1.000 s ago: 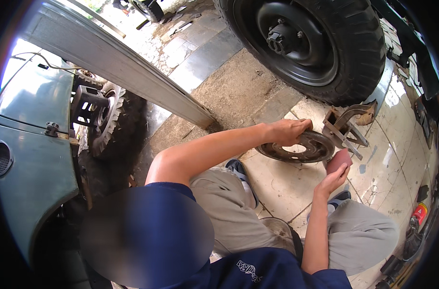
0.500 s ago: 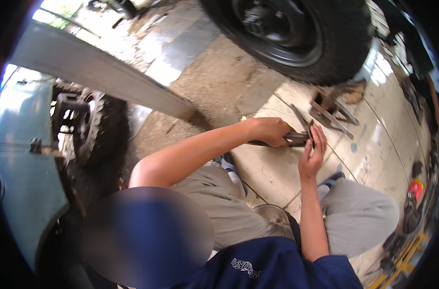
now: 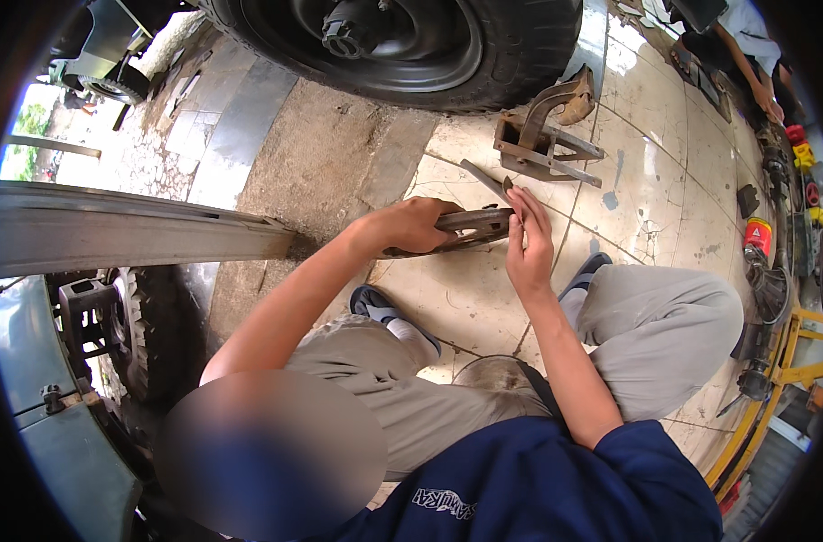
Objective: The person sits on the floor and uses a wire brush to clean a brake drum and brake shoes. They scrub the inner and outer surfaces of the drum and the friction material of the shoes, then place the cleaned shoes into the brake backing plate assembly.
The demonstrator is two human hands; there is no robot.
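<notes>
In front of me is a dark, slotted metal part, held roughly level above the tiled floor between both hands. My left hand wraps around its left end. At the other end, my right hand closes on the part, thumb near me and fingers stretched along the far side. Beside the right fingertips shows a thin flat metal strip; whether it touches the hand or lies on the floor I cannot tell. Just beyond stands a rusty metal bracket with a curved arm.
A large black wheel stands at the far side. A grey metal post crosses the left, above a blue-green vehicle panel and another tyre. Tools, a red can and a yellow frame line the right. Another person is at the far right.
My view has shifted, so the wheel, bracket and hands appear farther left. Both hands still hold the metal part, and its slotted side now shows more.
</notes>
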